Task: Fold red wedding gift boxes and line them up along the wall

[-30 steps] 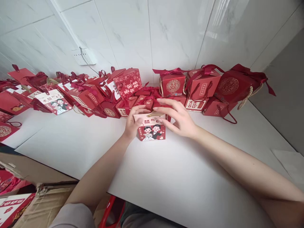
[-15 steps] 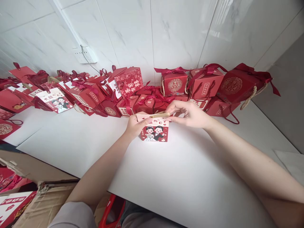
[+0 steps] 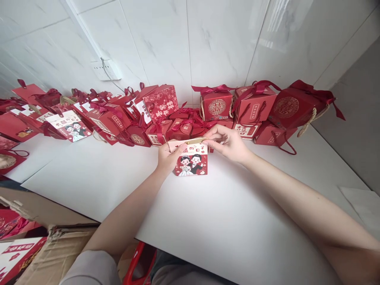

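A small red and white gift box [image 3: 192, 164] with a cartoon bride and groom on its front stands upright on the white table [image 3: 208, 221]. At its top left, my left hand [image 3: 168, 157] is closed on the box, thumb on the front and fingers hidden behind. My right hand [image 3: 227, 143] pinches the right end of a gold ribbon [image 3: 196, 141] that lies along the box's top edge. The ribbon's left end meets the box near my left thumb.
Several red gift boxes [image 3: 216, 106] with bows are stacked along the tiled wall. More bags and boxes [image 3: 73, 126] crowd the back left. An open cardboard carton [image 3: 59, 253] stands at the lower left, and a socket [image 3: 105, 70] is on the wall.
My right hand has moved slightly left and down, bringing the gold ribbon flatter along the box's top edge. My left hand keeps its hold.
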`<state>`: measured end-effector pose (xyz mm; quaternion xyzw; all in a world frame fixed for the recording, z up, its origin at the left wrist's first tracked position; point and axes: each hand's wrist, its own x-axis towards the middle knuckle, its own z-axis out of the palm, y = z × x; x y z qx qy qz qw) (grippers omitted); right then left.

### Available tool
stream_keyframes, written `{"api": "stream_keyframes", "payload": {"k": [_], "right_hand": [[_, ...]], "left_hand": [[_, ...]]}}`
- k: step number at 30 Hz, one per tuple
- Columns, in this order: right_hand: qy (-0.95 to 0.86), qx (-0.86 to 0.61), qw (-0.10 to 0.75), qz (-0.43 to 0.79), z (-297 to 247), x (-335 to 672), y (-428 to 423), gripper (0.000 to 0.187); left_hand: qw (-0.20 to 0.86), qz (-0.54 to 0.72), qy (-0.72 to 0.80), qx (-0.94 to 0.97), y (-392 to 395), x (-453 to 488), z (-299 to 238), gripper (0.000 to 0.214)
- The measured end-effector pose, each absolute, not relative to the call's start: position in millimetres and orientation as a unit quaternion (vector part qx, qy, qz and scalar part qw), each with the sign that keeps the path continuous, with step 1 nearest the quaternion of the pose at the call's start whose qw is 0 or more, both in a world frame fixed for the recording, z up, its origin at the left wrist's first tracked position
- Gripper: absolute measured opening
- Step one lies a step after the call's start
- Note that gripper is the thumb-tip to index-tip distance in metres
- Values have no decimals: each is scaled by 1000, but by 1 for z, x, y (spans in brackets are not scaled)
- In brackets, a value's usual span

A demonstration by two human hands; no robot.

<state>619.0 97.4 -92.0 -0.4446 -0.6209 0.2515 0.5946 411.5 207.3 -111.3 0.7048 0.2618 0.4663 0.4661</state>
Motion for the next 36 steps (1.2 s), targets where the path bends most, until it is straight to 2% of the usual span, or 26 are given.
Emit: {"api": "stream_keyframes", "payload": {"k": [9,15,19,23,31,36], "right_hand": [[-544,-436,623,354,-100,607,104,40],[-524,-420,629,390,-104,606,108,51],[-590,-412,583,377,-109,602,109,37],[-596,-430,582,348,-112,597,107,36],[-639,-506,555,167,-101,597,97,32],[-646,-507,536,196,-98,598,96,33]], "left_hand": [[464,521,301,651,198,413,-116,35],[547,456,252,655,198,408,-104,33],[530,420,253,692,197,406,-98,31],[498,425,264,708,194,407,-95,27],[430,452,265,735,188,407,-95,23],[425,456,284,728,187,409,-97,23]]}}
